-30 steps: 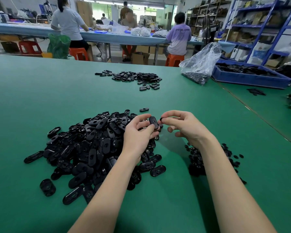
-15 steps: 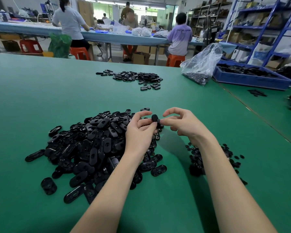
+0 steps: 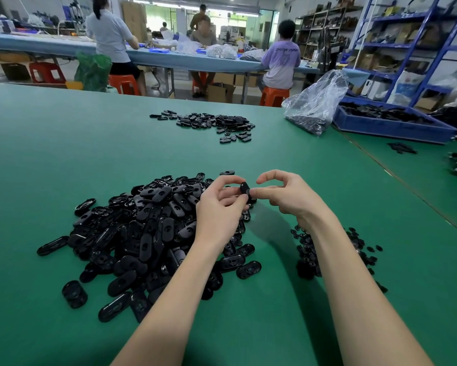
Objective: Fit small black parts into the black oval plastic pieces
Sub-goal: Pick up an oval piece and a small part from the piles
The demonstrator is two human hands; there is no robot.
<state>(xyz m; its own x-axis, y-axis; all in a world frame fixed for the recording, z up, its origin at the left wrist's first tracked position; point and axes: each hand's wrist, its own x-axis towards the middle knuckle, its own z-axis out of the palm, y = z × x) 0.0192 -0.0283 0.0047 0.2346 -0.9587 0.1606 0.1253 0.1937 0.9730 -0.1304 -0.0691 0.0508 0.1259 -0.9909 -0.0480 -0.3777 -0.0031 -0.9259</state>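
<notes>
Right now the left hand (image 3: 219, 207) pinches one black oval piece (image 3: 245, 190) between curled thumb and fingers, raised above the near-right edge of the big pile of ovals (image 3: 142, 233) on the green table (image 3: 63, 141). The right hand (image 3: 285, 195) has its thumb tip pressed against that piece, forefinger arched clear; whether a small part sits under the thumb I cannot tell. Probably the insert is being seated: press squarely, keep the oval steady, avoid tilting. Small parts (image 3: 309, 249) lie near the right forearm.

The right hand (image 3: 285, 194) hides part of the oval piece (image 3: 245, 190); any small part between the fingertips cannot be made out
</notes>
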